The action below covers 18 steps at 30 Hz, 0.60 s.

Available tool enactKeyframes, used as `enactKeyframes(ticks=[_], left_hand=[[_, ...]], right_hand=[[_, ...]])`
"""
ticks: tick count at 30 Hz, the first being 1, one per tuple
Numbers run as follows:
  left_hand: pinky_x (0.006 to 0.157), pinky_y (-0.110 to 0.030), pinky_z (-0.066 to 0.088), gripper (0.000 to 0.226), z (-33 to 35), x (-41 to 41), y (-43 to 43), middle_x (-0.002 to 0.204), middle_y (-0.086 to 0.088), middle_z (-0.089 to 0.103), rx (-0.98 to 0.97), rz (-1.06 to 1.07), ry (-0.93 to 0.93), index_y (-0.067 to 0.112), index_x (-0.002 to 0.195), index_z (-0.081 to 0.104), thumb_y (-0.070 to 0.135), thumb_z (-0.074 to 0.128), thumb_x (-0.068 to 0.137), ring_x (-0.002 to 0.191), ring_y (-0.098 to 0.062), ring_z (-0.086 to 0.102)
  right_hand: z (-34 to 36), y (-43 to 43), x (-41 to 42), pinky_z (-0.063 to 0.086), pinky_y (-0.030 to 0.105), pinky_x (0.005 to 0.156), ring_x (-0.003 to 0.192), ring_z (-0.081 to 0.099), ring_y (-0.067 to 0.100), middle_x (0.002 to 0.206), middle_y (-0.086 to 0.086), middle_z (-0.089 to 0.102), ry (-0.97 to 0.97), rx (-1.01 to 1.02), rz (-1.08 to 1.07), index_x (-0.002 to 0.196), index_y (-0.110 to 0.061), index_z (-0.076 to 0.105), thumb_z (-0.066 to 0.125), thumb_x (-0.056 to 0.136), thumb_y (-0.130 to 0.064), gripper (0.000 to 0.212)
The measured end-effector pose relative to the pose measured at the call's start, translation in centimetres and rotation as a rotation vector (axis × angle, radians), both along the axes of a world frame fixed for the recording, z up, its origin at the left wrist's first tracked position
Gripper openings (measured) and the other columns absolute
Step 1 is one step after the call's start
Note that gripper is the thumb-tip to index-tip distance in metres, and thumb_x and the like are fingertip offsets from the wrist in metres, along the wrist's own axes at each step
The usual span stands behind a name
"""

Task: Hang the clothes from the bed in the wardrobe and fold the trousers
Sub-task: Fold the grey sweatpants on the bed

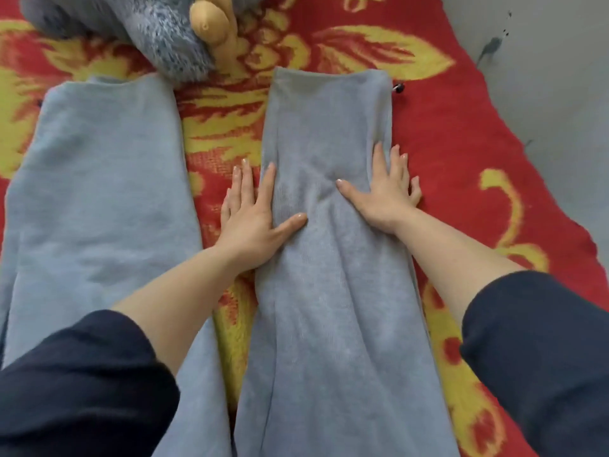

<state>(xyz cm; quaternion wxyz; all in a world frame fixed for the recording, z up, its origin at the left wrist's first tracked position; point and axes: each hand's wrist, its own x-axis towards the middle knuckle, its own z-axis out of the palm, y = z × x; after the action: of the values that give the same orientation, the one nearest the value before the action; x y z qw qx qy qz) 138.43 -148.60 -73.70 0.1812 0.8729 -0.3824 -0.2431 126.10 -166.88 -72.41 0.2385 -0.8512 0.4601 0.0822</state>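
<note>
Pale blue-grey trousers lie flat on a red and yellow patterned blanket [461, 153] on the bed, legs pointing away from me. The left leg [99, 192] lies apart from the right leg [329, 291], with a strip of blanket between them. My left hand [253, 212] lies flat with straight fingers on the left edge of the right leg, thumb on the cloth. On that leg's right edge my right hand [385, 186] presses flat, fingers spread. A small dark drawstring end [398, 88] shows by the far right corner of that leg.
A grey fluffy plush toy [131, 24] with a tan beak-like part [214, 24] lies at the far side of the bed, touching the far end of the left leg. The bed's right edge meets a grey floor [543, 77].
</note>
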Motion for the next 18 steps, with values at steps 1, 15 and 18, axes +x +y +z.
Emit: enactKeyframes(ticks=[1, 15, 18], left_hand=[[0.112, -0.034, -0.014, 0.094, -0.4, 0.1, -0.1, 0.156, 0.000, -0.028, -0.030, 0.013, -0.014, 0.038, 0.149, -0.014, 0.076, 0.039, 0.080, 0.142, -0.013, -0.029], [0.118, -0.033, 0.000, 0.127, 3.0, -4.4, 8.1, 0.159, 0.017, 0.001, -0.081, 0.026, 0.441, 0.049, 0.147, -0.008, 0.069, 0.076, 0.054, 0.146, -0.009, -0.013], [0.114, -0.022, 0.027, 0.105, 3.2, -10.1, 12.1, 0.151, 0.010, 0.035, -0.273, 0.137, 0.520, 0.038, 0.152, 0.011, 0.026, 0.080, 0.074, 0.136, 0.000, 0.032]], right_hand=[[-0.3, -0.2, 0.0, -0.009, 0.045, 0.116, 0.147, -0.018, 0.019, 0.160, 0.002, -0.019, -0.012, -0.018, 0.001, 0.152, -0.030, -0.010, 0.041, 0.082, -0.075, 0.098], [1.9, 1.8, -6.8, 0.020, 0.041, 0.120, 0.148, 0.014, 0.015, 0.162, -0.001, 0.010, -0.362, 0.396, -0.134, 0.154, -0.024, -0.001, 0.088, 0.065, -0.027, 0.126], [1.8, 5.6, -10.5, 0.020, 0.041, 0.119, 0.147, 0.017, 0.016, 0.161, -0.001, 0.014, -0.374, 0.360, -0.177, 0.154, -0.023, 0.006, 0.084, 0.070, -0.030, 0.115]])
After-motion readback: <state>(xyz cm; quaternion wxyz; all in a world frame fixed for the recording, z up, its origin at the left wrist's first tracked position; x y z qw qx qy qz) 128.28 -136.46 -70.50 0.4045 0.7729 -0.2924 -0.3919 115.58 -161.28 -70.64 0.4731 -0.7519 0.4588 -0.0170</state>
